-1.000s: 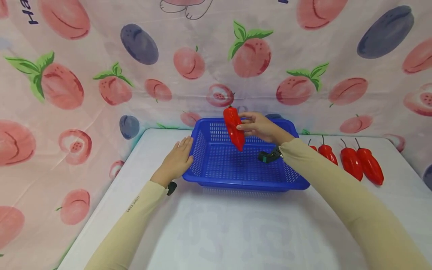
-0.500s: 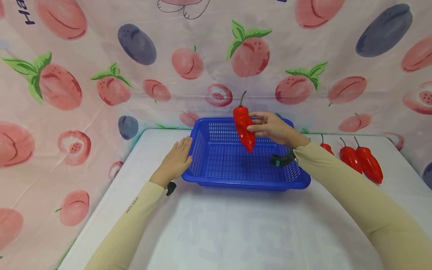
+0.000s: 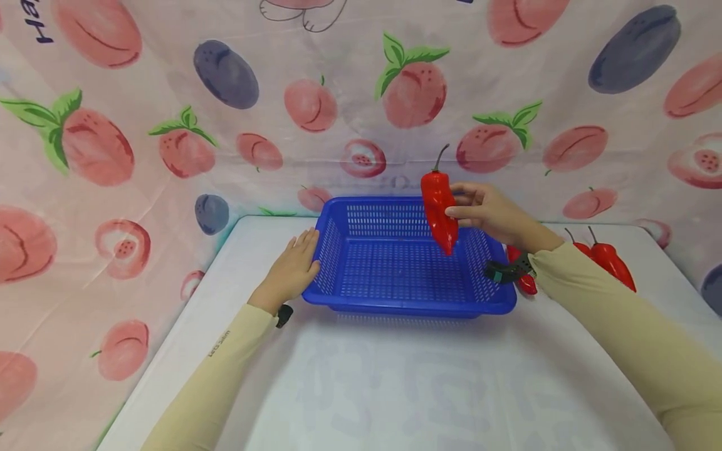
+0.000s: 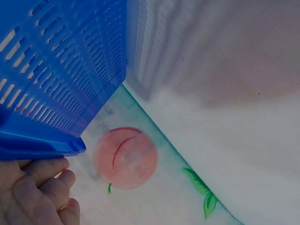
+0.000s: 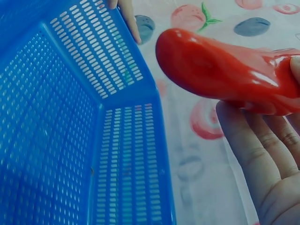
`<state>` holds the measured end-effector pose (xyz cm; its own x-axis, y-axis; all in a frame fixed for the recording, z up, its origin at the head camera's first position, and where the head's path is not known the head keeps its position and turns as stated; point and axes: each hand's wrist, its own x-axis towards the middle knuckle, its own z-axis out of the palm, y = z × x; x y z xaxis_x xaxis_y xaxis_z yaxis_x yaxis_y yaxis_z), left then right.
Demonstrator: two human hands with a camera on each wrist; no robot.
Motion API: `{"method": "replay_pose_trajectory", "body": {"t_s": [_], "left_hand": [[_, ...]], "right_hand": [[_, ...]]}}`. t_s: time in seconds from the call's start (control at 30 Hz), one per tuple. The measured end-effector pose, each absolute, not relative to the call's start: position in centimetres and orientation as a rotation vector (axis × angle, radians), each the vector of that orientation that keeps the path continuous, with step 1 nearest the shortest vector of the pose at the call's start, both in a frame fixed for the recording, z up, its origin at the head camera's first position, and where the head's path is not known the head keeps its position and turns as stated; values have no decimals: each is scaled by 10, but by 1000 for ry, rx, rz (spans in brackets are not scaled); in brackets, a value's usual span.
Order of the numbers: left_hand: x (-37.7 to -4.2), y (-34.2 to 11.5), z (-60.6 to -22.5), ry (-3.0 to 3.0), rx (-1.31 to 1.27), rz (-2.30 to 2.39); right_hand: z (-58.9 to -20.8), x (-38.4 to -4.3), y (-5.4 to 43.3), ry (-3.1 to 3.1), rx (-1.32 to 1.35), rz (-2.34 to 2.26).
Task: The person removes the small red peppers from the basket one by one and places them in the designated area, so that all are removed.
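A glossy red pepper [image 3: 439, 210] with a long green stem hangs stem-up above the right part of a blue plastic basket [image 3: 408, 308]. My right hand [image 3: 489, 210] pinches its side between thumb and fingers, and in the right wrist view the pepper [image 5: 225, 70] lies across the fingers beside the basket's rim. At the basket's left rim rests my left hand [image 3: 290, 268], fingers straight along the outside. The left wrist view shows those fingers [image 4: 49, 173] right under the rim of the perforated wall. No pepper shows inside the basket.
More red peppers [image 3: 613, 263] lie on the white table [image 3: 395, 382] to the right, some partly hidden behind the right wrist and sleeve. A fruit-print cloth [image 3: 316, 56] hangs behind and to the left of the table.
My right hand has carried the pepper rightward over the basket, and its stem has come into fuller view. The left hand has stayed at the left rim.
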<state>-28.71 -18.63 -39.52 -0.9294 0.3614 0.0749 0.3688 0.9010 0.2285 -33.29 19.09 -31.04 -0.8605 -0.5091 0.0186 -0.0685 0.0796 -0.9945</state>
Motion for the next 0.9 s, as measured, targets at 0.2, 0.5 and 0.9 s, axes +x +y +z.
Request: {"method": "replay_pose_trajectory", "body": {"t_s": [0.2,0.5,0.9], "left_hand": [[-289,-186,-396,-3064,-560,-331],[-287,-187,-397,-3056,-556,-356],[-286,-186,-394,-3056,-571,-352]], "right_hand": [[-304,-323,215,2067,-534,-1854],[-298,-314,247,2126,-514,-1874],[-295,-300,295,2359,-309,-1713]]}}
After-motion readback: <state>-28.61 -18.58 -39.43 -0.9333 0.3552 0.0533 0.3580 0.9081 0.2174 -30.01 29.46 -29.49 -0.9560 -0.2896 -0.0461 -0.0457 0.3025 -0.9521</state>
